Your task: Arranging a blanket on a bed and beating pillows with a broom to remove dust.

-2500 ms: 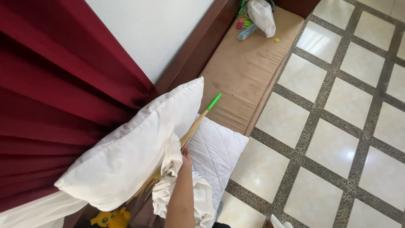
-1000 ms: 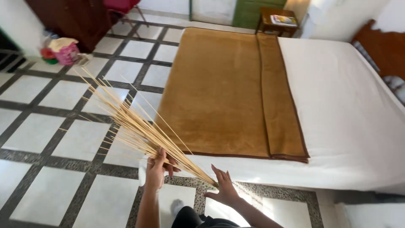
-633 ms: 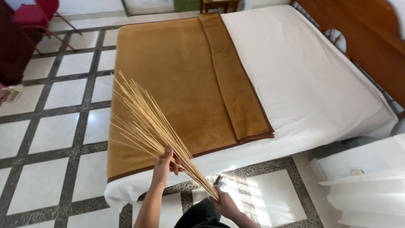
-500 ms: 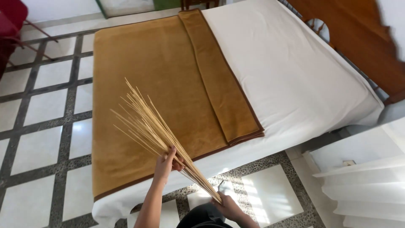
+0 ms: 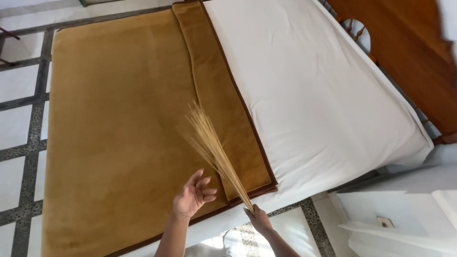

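Stick broom held over a bed with a mustard-brown blanket.

The right hand has its fingers clamped around the narrow base of a bundled straw-coloured stick broom, whose thin bristles fan up and away over the folded-back strip of the mustard-brown fleece blanket with its dark brown edging. The left hand hovers just beside the bristles, fingers apart and curled loosely, holding nothing; whether it touches the broom cannot be told. The blanket covers the left part of the bed, while the plain white bed sheet lies bare on the right, up to the carved reddish wooden headboard. A pale tiled floor with dark speckled bands shows at the left edge.
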